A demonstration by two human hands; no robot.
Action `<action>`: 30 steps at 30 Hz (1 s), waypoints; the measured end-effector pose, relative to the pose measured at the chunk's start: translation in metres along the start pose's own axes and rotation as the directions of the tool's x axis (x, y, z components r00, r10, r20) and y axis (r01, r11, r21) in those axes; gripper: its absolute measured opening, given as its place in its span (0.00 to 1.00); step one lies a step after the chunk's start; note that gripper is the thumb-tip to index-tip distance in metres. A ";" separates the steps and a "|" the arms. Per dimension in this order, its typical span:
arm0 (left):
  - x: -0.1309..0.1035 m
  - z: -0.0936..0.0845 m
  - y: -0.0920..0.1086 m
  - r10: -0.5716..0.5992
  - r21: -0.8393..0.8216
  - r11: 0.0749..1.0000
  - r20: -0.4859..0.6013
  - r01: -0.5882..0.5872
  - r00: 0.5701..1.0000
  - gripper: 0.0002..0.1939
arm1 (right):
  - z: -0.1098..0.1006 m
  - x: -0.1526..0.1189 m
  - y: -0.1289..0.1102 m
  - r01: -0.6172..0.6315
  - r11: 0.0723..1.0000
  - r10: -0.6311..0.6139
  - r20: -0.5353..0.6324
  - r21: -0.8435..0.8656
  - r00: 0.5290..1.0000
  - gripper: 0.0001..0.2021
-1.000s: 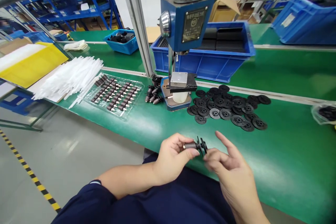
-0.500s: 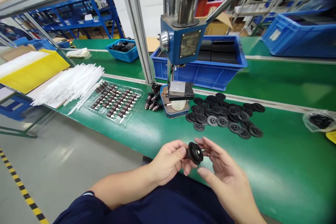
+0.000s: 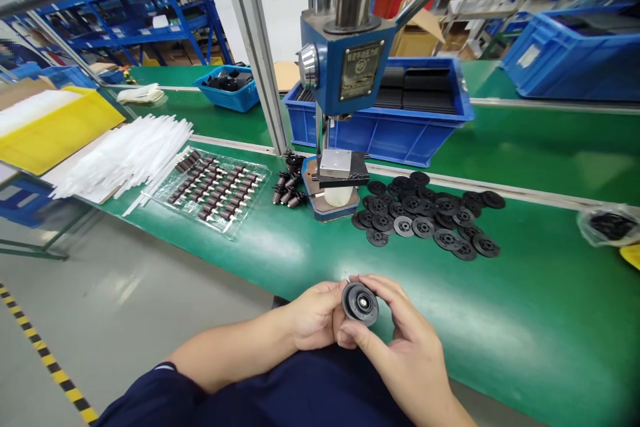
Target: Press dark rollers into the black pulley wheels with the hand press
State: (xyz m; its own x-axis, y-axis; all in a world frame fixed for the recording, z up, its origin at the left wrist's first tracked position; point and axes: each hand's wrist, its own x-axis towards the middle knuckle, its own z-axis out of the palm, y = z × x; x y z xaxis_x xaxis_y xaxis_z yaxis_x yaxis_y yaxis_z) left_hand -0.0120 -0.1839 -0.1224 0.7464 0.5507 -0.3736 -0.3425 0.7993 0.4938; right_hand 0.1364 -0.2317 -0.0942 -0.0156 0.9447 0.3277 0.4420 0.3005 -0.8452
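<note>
Between my hands is a black round part with a stepped disc face and a light centre [image 3: 361, 303], its face tilted up toward me. My left hand [image 3: 315, 317] is closed on it from the left; the part's back end is hidden in those fingers. My right hand [image 3: 400, 327] grips the rim from the right, thumb below and fingers over the top. Beyond my hands stands a blue hand press [image 3: 345, 67] with a metal block [image 3: 336, 163] on its base. Many loose black discs [image 3: 424, 227] lie to the right of the press.
Left of the press, dark cylindrical parts [image 3: 287, 190] lie in a heap beside a clear tray [image 3: 233, 227] of brown rollers. White tubes [image 3: 125, 157] are piled further left. A blue crate [image 3: 380, 140] stands behind the press. A plastic bag [image 3: 607, 225] lies far right.
My right hand has closed from beside the black round part onto its rim. The part has turned its face more toward me and shifted slightly left and down. The camera view has shifted a little.
</note>
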 end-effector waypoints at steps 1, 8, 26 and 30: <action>0.000 -0.001 0.000 -0.017 -0.005 1.000 0.000 0.017 1.000 0.20 | 0.001 0.001 0.000 -0.004 1.000 0.004 0.001 0.000 1.000 0.22; -0.001 -0.004 0.002 -0.112 -0.044 0.993 -0.007 0.111 0.994 0.19 | 0.005 0.003 0.002 -0.022 1.000 0.022 0.006 -0.003 1.000 0.21; 0.016 -0.016 -0.003 -0.020 0.026 0.999 -0.155 0.024 0.988 0.25 | 0.005 0.001 0.014 0.067 0.998 -0.067 -0.012 0.004 0.998 0.25; 0.017 -0.016 -0.002 -0.009 0.033 0.999 -0.171 0.015 0.985 0.26 | 0.006 0.001 0.016 0.062 0.998 -0.061 -0.009 0.009 0.998 0.25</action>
State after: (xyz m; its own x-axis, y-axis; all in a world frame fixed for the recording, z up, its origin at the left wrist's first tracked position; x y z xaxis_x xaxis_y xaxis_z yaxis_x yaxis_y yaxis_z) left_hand -0.0075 -0.1721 -0.1428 0.6407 0.5765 -0.5071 -0.3124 0.7991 0.5136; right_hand 0.1384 -0.2252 -0.1101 -0.0351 0.9232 0.3826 0.4324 0.3592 -0.8270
